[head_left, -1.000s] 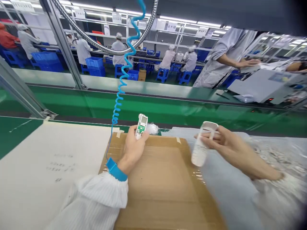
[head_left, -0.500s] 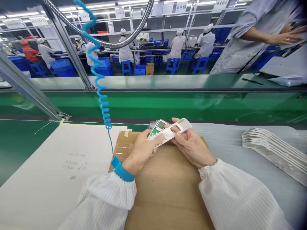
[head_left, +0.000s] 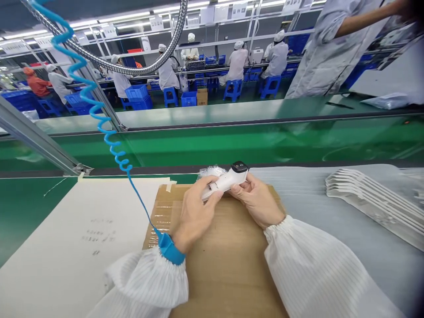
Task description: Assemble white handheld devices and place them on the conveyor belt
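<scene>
A white handheld device (head_left: pixel 228 180) with a glossy black head, shaped like a forehead thermometer, is held up over the brown cardboard (head_left: pixel 228 251). Around its lower end my left hand (head_left: pixel 198 207) is closed, thumb on the near side. My right hand (head_left: pixel 257 199) grips it close to the black head, with some fingertips hidden behind. The side with the screen is turned out of sight. A blue strap (head_left: pixel 170 248) circles my left wrist, tied to a coiled blue cord (head_left: pixel 96 108). Just behind the device lies crumpled clear plastic (head_left: pixel 212 171).
Stacked white curved plastic parts (head_left: pixel 374 201) lie on the grey sheet (head_left: pixel 304 207) at right. White paper (head_left: pixel 59 229) with handwriting covers the left. Beyond are a green conveyor belt (head_left: pixel 205 148), a metal post (head_left: pixel 36 137) and a standing co-worker (head_left: pixel 318 53).
The board-bearing half and the white cover, separate before, now appear as one body. It has been turned over, showing its black head. My view has shifted slightly.
</scene>
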A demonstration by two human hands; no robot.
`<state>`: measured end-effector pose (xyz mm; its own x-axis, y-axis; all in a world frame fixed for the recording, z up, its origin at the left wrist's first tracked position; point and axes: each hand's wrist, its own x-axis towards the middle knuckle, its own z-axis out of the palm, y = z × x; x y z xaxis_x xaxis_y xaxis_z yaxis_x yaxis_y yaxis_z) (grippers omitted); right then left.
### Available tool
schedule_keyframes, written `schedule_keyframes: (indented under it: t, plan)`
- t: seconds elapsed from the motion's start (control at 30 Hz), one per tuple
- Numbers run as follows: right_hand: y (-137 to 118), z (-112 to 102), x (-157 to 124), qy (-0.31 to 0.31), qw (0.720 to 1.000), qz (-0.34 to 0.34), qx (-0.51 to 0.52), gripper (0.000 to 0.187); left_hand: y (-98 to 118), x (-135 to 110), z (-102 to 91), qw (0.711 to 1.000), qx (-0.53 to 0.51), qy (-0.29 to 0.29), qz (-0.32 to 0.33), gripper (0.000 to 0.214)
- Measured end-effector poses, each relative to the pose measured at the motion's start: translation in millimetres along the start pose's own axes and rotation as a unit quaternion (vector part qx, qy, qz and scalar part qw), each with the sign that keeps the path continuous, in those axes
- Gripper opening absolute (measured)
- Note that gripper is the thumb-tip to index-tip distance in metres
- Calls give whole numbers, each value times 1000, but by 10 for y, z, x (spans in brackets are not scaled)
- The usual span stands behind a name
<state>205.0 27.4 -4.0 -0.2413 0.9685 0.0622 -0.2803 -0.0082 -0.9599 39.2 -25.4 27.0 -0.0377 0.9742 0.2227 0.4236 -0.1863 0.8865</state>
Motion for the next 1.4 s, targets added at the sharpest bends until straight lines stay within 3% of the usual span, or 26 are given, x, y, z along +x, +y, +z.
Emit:
schedule_keyframes:
  t: [0.1, 0.23, 0.4, 0.53, 0.63, 0.73, 0.83, 0.93, 1.07, 1.2, 1.4]
  plan:
    - [-34, 48, -10, 9, 1000, 5, 7, 54, -8, 1, 8, 1000, 5, -9, 18, 28]
    - [-124, 164, -10, 38, 990, 65, 121, 48, -34, -33, 67, 993, 96, -49, 57, 36]
    - [-162, 166, -4, 83, 970, 126, 192, 46, 13, -113, 170, 949, 273, -144, 61, 50]
    - [-152, 39, -10, 73, 971, 141, 181, 34, 91, -174, 264, 911, 358, -171, 114, 57]
    - [-189, 2, -15, 87, 960, 158, 212, 30, 85, -176, 285, 912, 359, -154, 127, 55]
    - [-229, 68, -34, 53, 962, 164, 213, 28, 29, -131, 211, 936, 319, -120, 85, 43]
    - [-206, 203, -77, -28, 971, 134, 197, 28, 1, -92, 107, 963, 262, -16, 59, 38]
    - [-113, 339, -137, -77, 970, 116, 201, 27, 18, -92, 75, 974, 198, 54, 98, 44]
    - [-8, 431, -185, -65, 969, 103, 216, 20, 51, -103, 147, 963, 225, 53, 138, 34]
    - [-4, 404, -170, -38, 965, 133, 225, 21, 43, -83, 197, 957, 239, 67, 152, 35]
    - [-147, 274, -107, -16, 958, 141, 250, 29, -101, -37, 25, 963, 217, 1, 163, 47]
